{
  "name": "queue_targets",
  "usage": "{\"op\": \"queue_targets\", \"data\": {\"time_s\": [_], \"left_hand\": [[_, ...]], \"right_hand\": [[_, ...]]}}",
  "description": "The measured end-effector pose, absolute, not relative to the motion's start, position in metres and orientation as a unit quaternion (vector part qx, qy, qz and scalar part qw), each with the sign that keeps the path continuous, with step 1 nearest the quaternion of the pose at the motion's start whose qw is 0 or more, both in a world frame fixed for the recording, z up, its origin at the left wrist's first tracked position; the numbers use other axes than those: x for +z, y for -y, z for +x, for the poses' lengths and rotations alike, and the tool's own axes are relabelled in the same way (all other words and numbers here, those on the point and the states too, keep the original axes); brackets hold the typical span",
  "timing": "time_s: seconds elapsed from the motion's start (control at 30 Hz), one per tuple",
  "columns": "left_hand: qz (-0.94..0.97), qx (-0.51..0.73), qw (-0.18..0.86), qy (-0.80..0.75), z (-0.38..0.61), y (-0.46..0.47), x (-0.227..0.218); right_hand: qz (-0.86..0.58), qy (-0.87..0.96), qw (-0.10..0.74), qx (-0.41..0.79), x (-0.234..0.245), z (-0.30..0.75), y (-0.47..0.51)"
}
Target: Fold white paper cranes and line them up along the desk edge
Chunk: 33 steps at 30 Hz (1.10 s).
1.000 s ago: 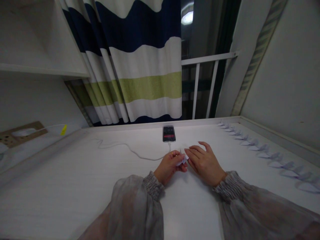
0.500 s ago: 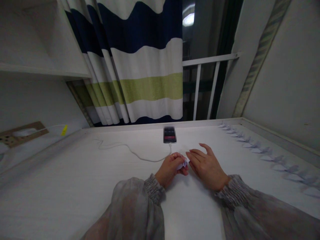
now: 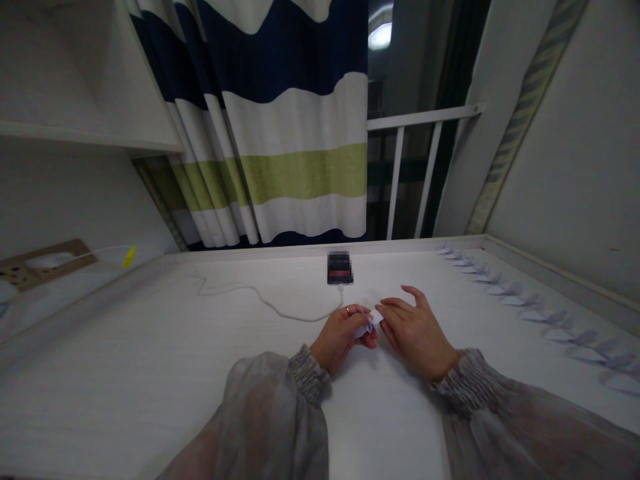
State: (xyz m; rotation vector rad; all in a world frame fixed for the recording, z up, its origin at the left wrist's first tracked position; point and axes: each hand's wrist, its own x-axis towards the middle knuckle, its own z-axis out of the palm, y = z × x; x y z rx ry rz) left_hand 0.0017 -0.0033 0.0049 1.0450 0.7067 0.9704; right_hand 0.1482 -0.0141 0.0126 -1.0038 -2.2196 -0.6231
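A small piece of folded white paper [image 3: 376,318] is between my hands, above the white desktop. My left hand [image 3: 341,335] is closed, pinching the paper between thumb and fingers, with a gold ring on one finger. At the paper's right tip, the fingertips of my right hand [image 3: 414,331] press together on it; the thumb is mostly hidden and one finger sticks up. Along the right side of the desk runs a row of several folded white paper figures [image 3: 533,315], which look like paper cranes.
A phone [image 3: 340,268] lies at the back of the desk [image 3: 200,373], with a white cable [image 3: 280,315] plugged in and trailing left. Behind are a striped curtain [image 3: 300,173] and white window bars [image 3: 397,180]. A power strip [image 3: 45,263] is at the left wall, below a shelf.
My right fingertips have shifted slightly right and up, and more of the paper's white tip shows between the hands. My left hand keeps its hold almost unmoved.
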Motion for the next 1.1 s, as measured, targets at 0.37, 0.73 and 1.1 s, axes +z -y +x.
{"op": "queue_targets", "data": {"time_s": [0.37,0.73,1.1], "left_hand": [[0.479,0.423,0.694,-0.333,0.0015,0.0043,0.0067],[0.481,0.429,0.692,-0.326,0.0006,0.0032,0.0056],[0.488,0.428,0.693,-0.314,-0.0004,0.0054,0.006]], "right_hand": [[-0.389,0.842,0.291,-0.236,0.0128,0.1497,0.0127],[-0.402,0.837,0.3,-0.22,0.013,0.1504,0.0125],[-0.392,0.837,0.314,-0.219,0.0167,0.1519,0.0153]]}}
